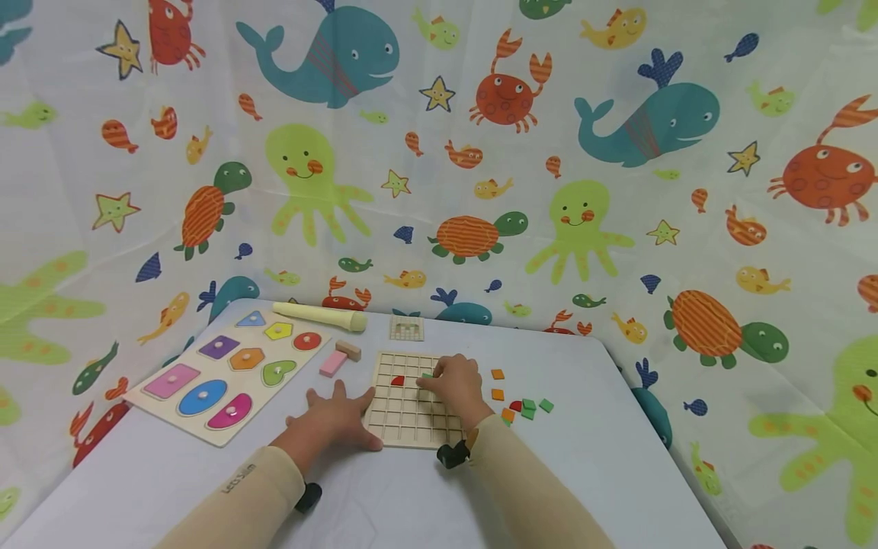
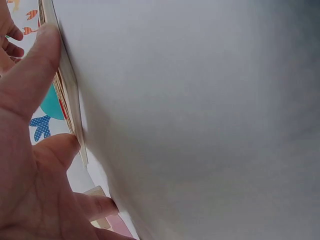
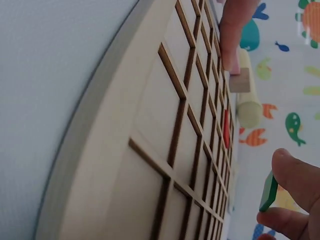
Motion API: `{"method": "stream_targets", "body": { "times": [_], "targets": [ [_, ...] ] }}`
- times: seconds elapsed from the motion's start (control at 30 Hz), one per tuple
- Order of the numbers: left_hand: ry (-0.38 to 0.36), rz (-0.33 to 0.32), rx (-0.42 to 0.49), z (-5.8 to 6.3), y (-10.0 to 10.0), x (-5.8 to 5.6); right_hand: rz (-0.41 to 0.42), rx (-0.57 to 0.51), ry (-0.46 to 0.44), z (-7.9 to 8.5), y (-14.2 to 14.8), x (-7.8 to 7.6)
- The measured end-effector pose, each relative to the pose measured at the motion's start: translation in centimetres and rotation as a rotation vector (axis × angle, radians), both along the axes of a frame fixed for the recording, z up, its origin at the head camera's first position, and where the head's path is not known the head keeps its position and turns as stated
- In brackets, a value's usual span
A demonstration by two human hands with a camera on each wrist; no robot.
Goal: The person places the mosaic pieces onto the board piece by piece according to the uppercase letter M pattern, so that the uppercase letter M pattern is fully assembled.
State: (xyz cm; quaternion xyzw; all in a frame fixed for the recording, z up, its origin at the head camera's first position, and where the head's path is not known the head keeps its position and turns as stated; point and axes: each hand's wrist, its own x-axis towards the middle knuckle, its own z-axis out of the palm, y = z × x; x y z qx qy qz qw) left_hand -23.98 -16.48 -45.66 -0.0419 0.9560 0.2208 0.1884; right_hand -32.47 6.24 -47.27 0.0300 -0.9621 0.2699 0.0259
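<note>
A wooden grid board lies on the table in front of the person. One red quarter-round tile sits in a cell near its upper left. The left hand, fingers spread, rests against the board's left edge; the left wrist view shows thumb and fingertip touching the board's side. Over the upper right of the board, the right hand pinches a green tile between thumb and finger. The right wrist view shows that tile held above the grid, apart from it.
Right of the board lie loose orange tiles, green tiles and a partly covered red tile. A shape puzzle board is at left. Pink and brown blocks, a pale yellow cylinder and a small patterned card stand behind.
</note>
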Motion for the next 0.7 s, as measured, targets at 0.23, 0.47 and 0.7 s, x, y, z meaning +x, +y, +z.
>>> {"method": "stream_targets", "body": {
  "times": [0.23,0.47,0.7],
  "targets": [
    [0.002,0.005,-0.012,0.1,0.1,0.1,0.029,-0.003,-0.007,-0.6,-0.8,-0.3],
    [0.010,0.000,-0.015,-0.2,0.1,0.0,0.038,0.004,-0.023,-1.0,-1.4,-0.5],
    [0.014,0.004,-0.022,-0.7,0.0,-0.3,0.044,0.070,-0.023,-1.5,-2.4,-1.2]
  ]
}}
